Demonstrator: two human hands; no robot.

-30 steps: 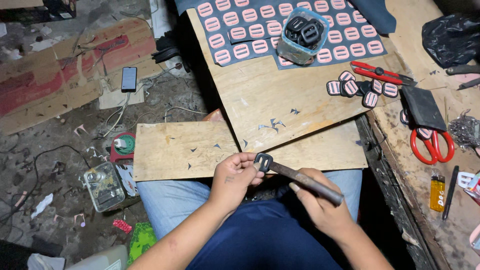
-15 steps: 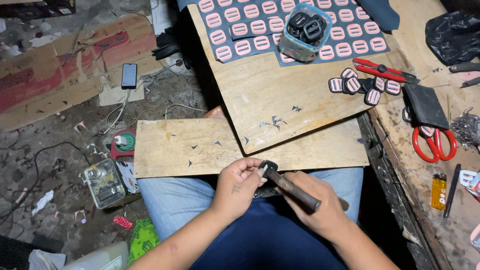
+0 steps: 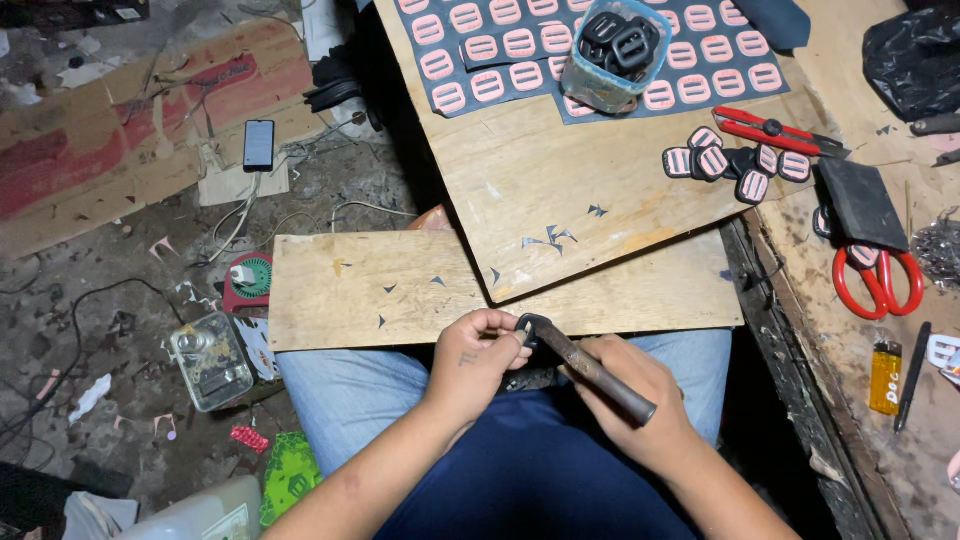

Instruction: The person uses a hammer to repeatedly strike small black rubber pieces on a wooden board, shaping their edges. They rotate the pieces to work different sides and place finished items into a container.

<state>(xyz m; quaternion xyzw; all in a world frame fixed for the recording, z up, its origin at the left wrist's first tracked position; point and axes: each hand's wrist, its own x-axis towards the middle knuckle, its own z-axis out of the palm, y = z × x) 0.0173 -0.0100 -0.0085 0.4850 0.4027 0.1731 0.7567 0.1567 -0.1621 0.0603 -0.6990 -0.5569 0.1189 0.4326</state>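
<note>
Left hand [image 3: 480,355]: closed, fingers [image 3: 500,325] pinched on a small black buckle [image 3: 527,327] held just off the near edge of the lap board [image 3: 400,290]. Right hand [image 3: 630,395]: closed around a dark, rust-brown hand tool [image 3: 590,365], its shaft running diagonally from the palm up to the buckle, tip touching it. Both hands sit over the person's lap, blue cloth beneath. Lap board: pale plywood, long, with small dark offcuts scattered on it. Upper board [image 3: 560,200]: second plywood sheet, tilted, overlapping the lap board's far edge. On it: dark sheets of pink-faced buckle blanks [image 3: 520,50] in rows; a clear plastic tub [image 3: 610,55] holding black buckles; a loose cluster of finished pink-and-black buckles [image 3: 735,162]; red-handled pliers [image 3: 775,130] just beside that cluster. Tabletop [image 3: 850,350] to the right: red-handled scissors [image 3: 880,280], a yellow lighter [image 3: 885,377], a black pen [image 3: 912,375]. Floor to the left: a phone [image 3: 258,143] on cardboard, tangled cables, a clear plastic box [image 3: 210,360].
</note>
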